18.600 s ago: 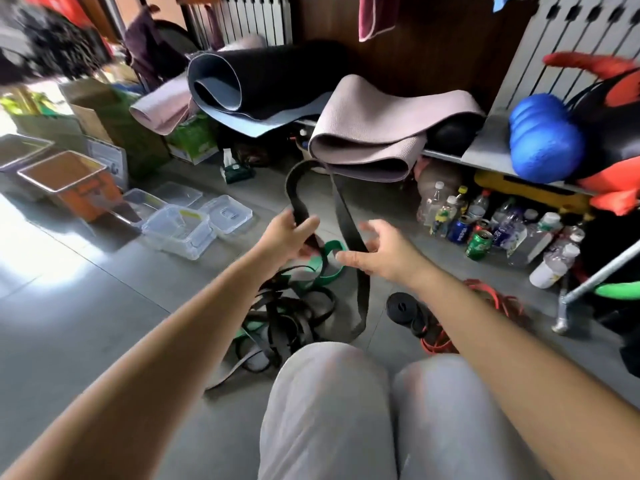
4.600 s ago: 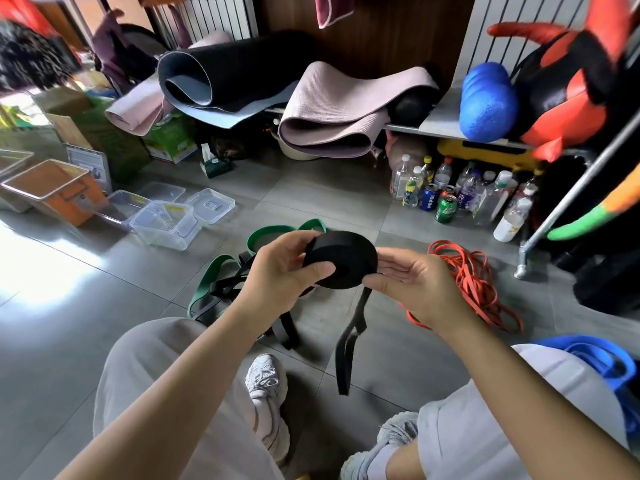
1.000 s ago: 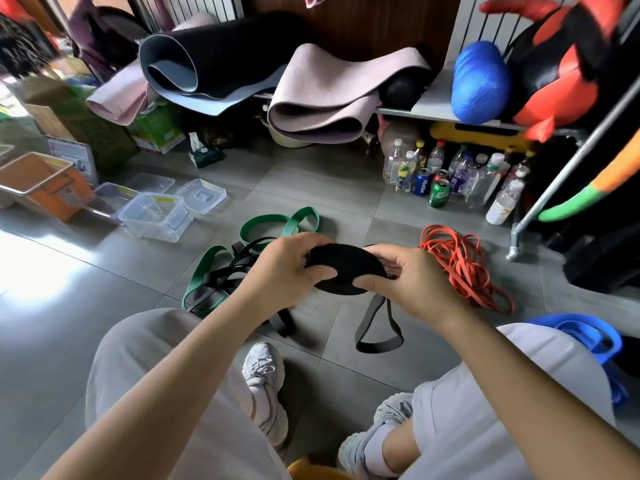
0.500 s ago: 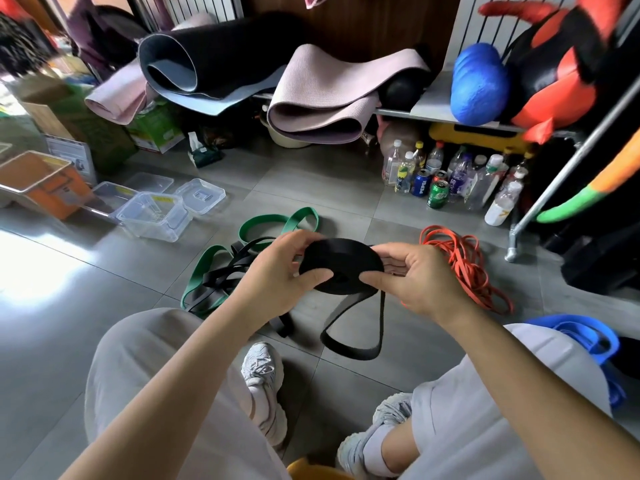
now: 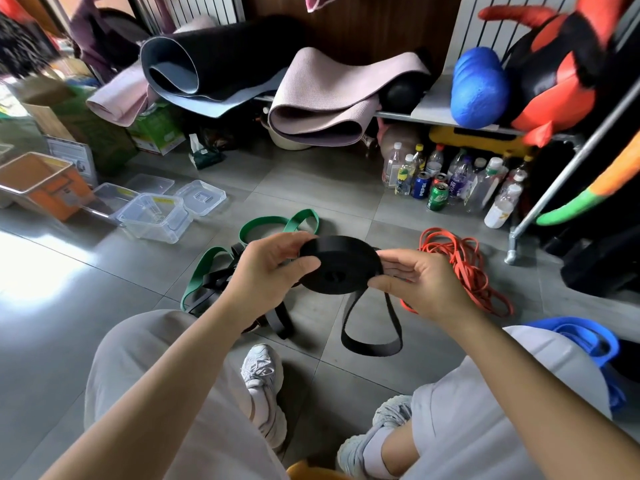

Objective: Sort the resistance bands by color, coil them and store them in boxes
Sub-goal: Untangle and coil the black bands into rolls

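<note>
A: Where's the coil (image 5: 341, 265)?
B: I'm watching both hands holding it up — left hand (image 5: 266, 271) pinching one edge, right hand (image 5: 419, 285) pinching the other. Its tail (image 5: 372, 344) is hanging below; green bands (image 5: 207, 271) are lying left of the coil, orange bands (image 5: 465, 271) right.

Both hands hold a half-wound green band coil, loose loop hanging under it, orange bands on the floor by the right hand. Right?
No: the head view shows the flat rubber band coil in the left hand and right hand is black, not green; green flat bands lie beyond it. Its loose loop hangs below; tangled thin orange bands lie by the right hand.
</note>
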`<act>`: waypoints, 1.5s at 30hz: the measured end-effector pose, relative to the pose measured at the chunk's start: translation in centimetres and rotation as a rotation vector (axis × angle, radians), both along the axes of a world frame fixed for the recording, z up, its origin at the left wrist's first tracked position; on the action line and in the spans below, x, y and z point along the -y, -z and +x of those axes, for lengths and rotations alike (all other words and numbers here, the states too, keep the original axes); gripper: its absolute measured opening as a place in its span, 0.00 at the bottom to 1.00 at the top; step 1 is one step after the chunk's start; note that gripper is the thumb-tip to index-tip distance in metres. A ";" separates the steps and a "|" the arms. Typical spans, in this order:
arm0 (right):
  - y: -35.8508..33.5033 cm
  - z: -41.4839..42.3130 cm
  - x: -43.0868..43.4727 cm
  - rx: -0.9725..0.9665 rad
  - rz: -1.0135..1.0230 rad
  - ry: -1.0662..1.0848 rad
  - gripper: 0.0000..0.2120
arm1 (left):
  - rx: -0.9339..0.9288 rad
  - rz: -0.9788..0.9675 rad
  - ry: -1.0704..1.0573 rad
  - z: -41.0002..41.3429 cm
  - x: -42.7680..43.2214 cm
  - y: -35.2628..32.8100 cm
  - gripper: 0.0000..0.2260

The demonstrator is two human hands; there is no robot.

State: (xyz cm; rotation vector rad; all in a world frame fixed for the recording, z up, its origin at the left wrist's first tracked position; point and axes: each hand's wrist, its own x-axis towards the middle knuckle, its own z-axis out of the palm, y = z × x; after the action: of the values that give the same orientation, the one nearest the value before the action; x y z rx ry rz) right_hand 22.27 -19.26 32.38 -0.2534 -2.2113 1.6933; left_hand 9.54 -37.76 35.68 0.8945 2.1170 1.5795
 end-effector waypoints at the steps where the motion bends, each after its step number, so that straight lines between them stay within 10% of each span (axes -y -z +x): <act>1: 0.3 0.0 -0.1 -0.009 -0.036 0.002 0.17 | 0.102 0.073 -0.011 0.0 0.1 0.2 0.13; 6: 0.9 -0.5 0.2 -0.101 -0.346 0.003 0.30 | 0.552 0.386 0.015 0.8 -0.4 1.0 0.16; 10: 0.0 -0.6 0.5 -0.118 -0.359 0.042 0.15 | 0.667 0.420 0.056 1.1 -0.6 1.6 0.14; 17: -0.3 -1.1 0.6 0.028 -0.080 0.025 0.17 | -0.721 -0.320 0.126 0.6 -1.0 -0.4 0.31; 20: -0.6 -1.4 0.6 0.049 0.038 0.023 0.19 | -1.017 -0.459 0.201 0.8 -1.6 -0.4 0.26; 40: -1.2 -1.1 0.0 -0.070 -0.169 0.111 0.16 | 0.246 0.232 -0.082 2.0 -2.0 0.5 0.19; 45: -1.3 -0.8 -0.6 0.036 -0.028 0.056 0.16 | -0.119 -0.169 -0.061 0.7 -1.7 0.7 0.18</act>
State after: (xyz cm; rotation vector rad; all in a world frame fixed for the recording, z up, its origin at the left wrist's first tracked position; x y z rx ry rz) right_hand 21.44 -18.63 33.66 -0.3525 -2.1865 1.7031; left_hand 10.29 -36.02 34.97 0.8940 2.3413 1.3810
